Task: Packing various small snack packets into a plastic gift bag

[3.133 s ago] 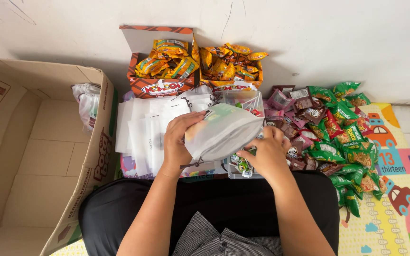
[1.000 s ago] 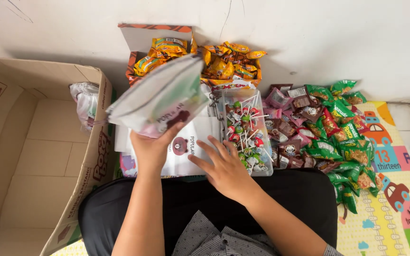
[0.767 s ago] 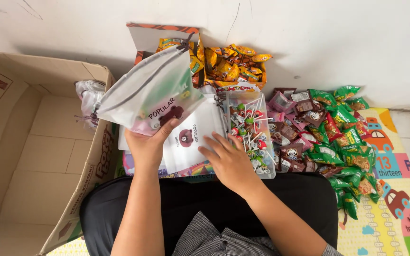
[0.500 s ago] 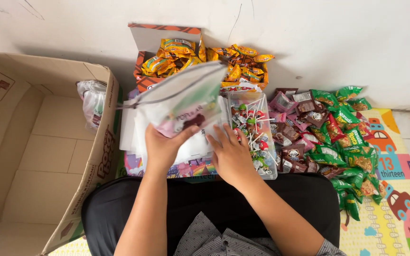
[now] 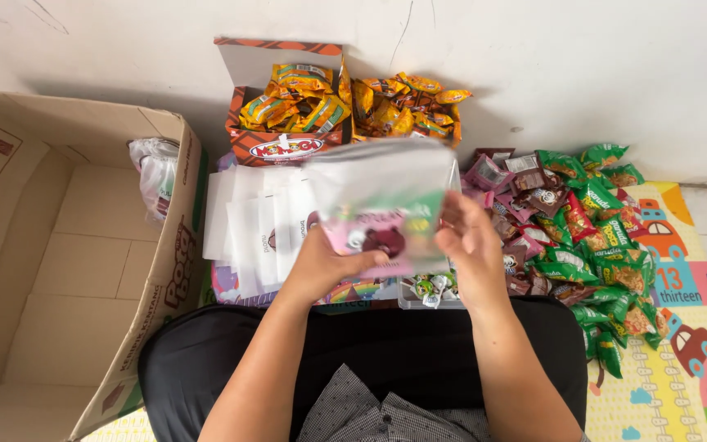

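Pale floor (image 5: 615, 98) along a white wall, partly covered at right by a colourful play mat (image 5: 697, 286). Directly on it: large open cardboard box (image 5: 67, 245) at left, orange snack carton (image 5: 288, 106) near the wall, heap of yellow packets (image 5: 403, 102) beside, stack of white pouches (image 5: 255, 229), green and brown candy packets (image 5: 591, 221) spread at right.

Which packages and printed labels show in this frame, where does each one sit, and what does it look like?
Clear pouch: held by left hand and right hand; pink and green print.
White pouch stack: on the floor, left of the hands.
Orange carton: by the wall, yellow packets inside.
Green sachets: heaped at right.
Cardboard box: far left, open, brown with red markings.
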